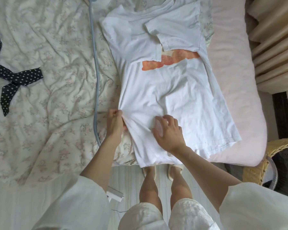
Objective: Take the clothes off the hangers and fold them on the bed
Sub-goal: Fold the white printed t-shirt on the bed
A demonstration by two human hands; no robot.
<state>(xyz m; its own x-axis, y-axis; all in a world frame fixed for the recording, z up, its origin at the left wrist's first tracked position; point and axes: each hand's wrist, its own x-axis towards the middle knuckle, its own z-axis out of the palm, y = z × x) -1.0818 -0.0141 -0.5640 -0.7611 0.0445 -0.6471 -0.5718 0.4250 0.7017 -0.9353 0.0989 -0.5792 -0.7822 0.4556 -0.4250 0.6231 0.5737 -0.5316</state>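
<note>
A white T-shirt (170, 90) with an orange print lies flat on the bed, both sleeves folded inward across its chest, collar at the far end. My left hand (114, 121) pinches the shirt's left side edge near the hem, bunching the cloth. My right hand (168, 131) rests on the lower middle of the shirt with its fingers spread and slightly bent. The hem hangs a little over the bed's near edge.
A floral quilt (48, 80) covers the bed's left part, with a navy polka-dot garment (13, 80) lying on it. A pale blue hose (95, 63) runs along the shirt's left. Pink sheet (231, 80) at right, a wicker basket (263, 163) beyond.
</note>
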